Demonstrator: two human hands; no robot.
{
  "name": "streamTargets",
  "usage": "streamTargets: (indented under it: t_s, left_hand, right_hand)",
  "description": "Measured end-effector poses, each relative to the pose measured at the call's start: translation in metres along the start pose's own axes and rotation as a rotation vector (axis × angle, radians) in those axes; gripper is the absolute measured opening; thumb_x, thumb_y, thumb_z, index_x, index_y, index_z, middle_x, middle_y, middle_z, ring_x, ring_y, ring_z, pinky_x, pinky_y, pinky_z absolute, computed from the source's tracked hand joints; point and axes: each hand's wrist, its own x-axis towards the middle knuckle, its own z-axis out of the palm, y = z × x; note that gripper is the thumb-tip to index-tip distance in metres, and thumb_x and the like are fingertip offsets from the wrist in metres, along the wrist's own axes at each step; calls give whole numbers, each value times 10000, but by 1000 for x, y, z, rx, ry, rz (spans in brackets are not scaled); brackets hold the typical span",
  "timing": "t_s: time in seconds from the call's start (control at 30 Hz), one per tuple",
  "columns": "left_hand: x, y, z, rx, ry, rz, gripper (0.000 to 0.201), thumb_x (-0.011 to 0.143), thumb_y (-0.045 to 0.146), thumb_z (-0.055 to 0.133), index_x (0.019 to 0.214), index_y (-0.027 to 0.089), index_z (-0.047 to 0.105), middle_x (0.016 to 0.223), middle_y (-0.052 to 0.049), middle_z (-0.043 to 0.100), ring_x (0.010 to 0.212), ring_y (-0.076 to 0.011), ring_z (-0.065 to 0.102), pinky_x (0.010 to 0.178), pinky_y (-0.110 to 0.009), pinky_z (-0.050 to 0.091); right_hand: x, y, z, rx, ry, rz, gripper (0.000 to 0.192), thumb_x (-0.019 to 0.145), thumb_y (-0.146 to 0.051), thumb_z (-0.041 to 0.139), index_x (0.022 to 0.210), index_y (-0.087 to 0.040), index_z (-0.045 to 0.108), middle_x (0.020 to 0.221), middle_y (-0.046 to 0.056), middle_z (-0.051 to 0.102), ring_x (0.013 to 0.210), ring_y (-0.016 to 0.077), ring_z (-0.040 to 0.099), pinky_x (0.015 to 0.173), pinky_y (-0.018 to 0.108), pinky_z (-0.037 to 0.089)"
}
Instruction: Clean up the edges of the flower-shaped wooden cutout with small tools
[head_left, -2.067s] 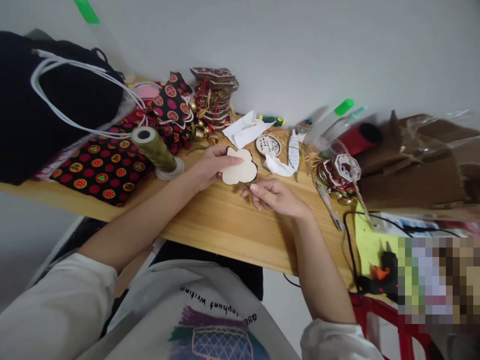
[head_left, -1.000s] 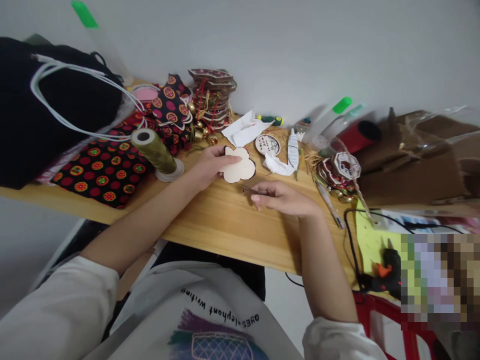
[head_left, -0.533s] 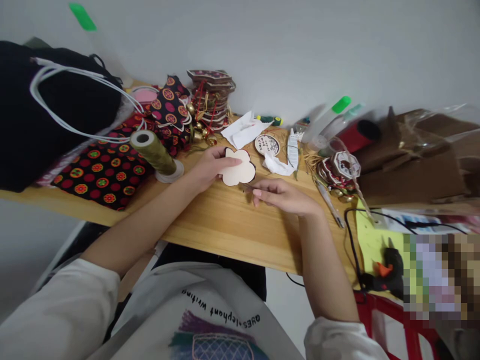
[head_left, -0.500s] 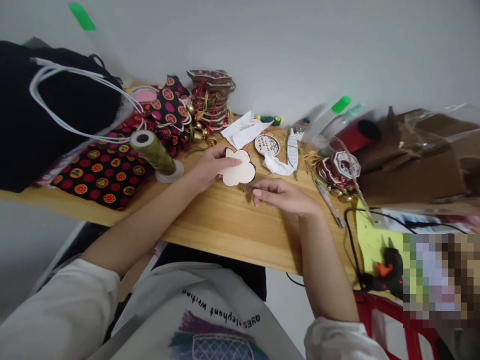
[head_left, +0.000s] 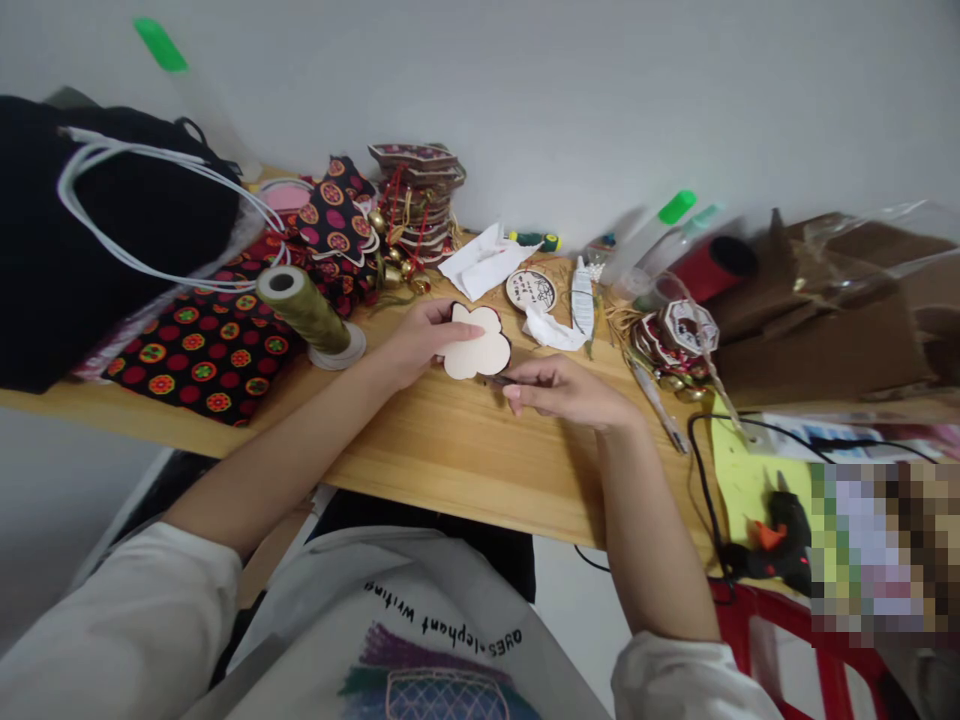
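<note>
My left hand (head_left: pixel 421 342) pinches a pale flower-shaped piece (head_left: pixel 474 348), thumb flat on its bare face and fingers behind. Dark patterned fabric shows along the piece's upper and right edges. My right hand (head_left: pixel 551 388) is closed around what look like small scissors (head_left: pixel 504 380), mostly covered by the fingers. Their thin dark tips point left, at the lower right edge of the flower-shaped piece; whether they touch it I cannot tell. Both hands are just above the wooden table (head_left: pixel 450 455).
A spool of olive thread (head_left: pixel 304 310) stands left, by patterned fabric (head_left: pixel 206 350). Stacked ornaments (head_left: pixel 420 195), crumpled paper (head_left: pixel 480 262), a round tag (head_left: pixel 530 290) and a tube (head_left: pixel 582 300) lie behind. Rightward are a pen (head_left: pixel 660 405), octagonal ornaments (head_left: pixel 679 335) and a glue gun (head_left: pixel 784 540).
The flower-shaped piece sits slightly lower and is turned a little in my left hand. The scissors' tips show less beside its edge. The view has shifted slightly.
</note>
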Motion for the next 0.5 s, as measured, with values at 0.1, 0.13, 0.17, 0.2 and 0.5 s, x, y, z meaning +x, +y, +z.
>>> streamTargets:
  t_s: [0.1, 0.13, 0.17, 0.2, 0.5]
  left_hand:
    - [0, -1, 0, -3, -10, 0, 331, 478, 305, 764, 751, 160, 646, 682, -4, 649, 533, -120, 567, 431, -208, 422]
    - [0, -1, 0, -5, -15, 1, 330, 479, 306, 765, 749, 159, 645, 685, -6, 652, 537, -122, 572, 435, -210, 427]
    - [0, -1, 0, -7, -19, 3, 326, 480, 304, 767, 744, 157, 644, 687, -8, 655, 542, -125, 577, 439, -211, 431]
    - [0, -1, 0, -9, -21, 4, 322, 481, 301, 768, 739, 156, 643, 686, -10, 657, 547, -128, 582, 443, -212, 435]
    - [1, -4, -1, -19, -26, 15, 315, 497, 289, 774, 757, 160, 651, 694, 0, 659, 555, -127, 594, 437, -204, 436]
  right_hand:
    - [0, 0, 0, -4, 1, 9, 308, 802, -401, 570, 684, -117, 569, 567, -34, 491, 483, 38, 309, 445, 207, 218]
    - [0, 0, 0, -4, 1, 8, 309, 802, -401, 571, 680, -117, 568, 565, -35, 489, 482, 38, 308, 445, 206, 217]
    - [0, 0, 0, -4, -1, 7, 311, 802, -403, 570, 678, -117, 567, 565, -34, 489, 482, 38, 308, 446, 206, 218]
    - [0, 0, 0, -5, -2, 7, 314, 802, -405, 569, 679, -116, 568, 567, -33, 492, 484, 38, 311, 446, 205, 219]
    - [1, 1, -1, 6, -18, 17, 329, 803, -408, 567, 685, -102, 577, 570, -24, 513, 472, 33, 295, 438, 202, 209]
